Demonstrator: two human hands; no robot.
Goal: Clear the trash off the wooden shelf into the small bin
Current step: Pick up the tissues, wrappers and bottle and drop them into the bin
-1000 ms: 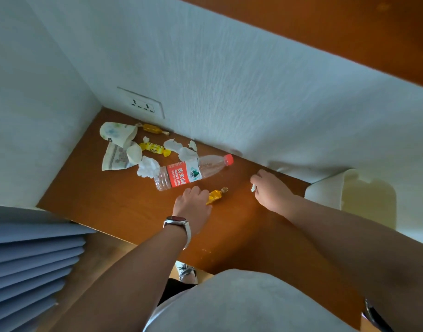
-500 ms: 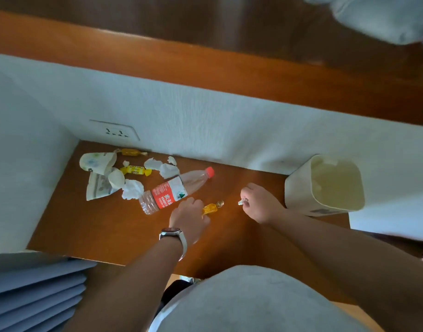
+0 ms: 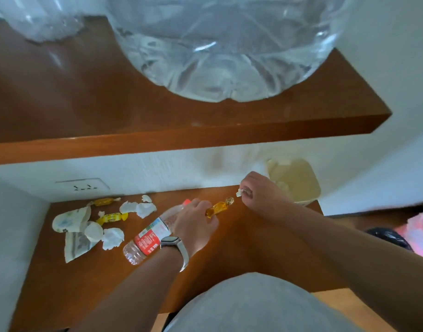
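My left hand (image 3: 196, 225) pinches an amber candy wrapper (image 3: 219, 206) above the wooden shelf (image 3: 241, 250). My right hand (image 3: 260, 192) holds a small white paper scrap (image 3: 239, 192) just left of the cream small bin (image 3: 295, 180), which stands against the wall at the shelf's right end. A plastic water bottle (image 3: 148, 240) with a red label lies partly under my left wrist. Further left lie crumpled white tissues (image 3: 112, 238), two yellow candy wrappers (image 3: 112, 218) and a torn paper cup (image 3: 71, 220).
An upper wooden shelf (image 3: 181, 137) overhangs the work area, with a large clear water jug (image 3: 217, 49) on it. A wall socket (image 3: 82, 186) sits on the back wall. A black and pink bundle (image 3: 411, 233) lies at the right.
Both hands have lifted off the shelf with their pieces, and the right hand has moved toward the bin. My head has tilted up, bringing the upper shelf and jug into view.
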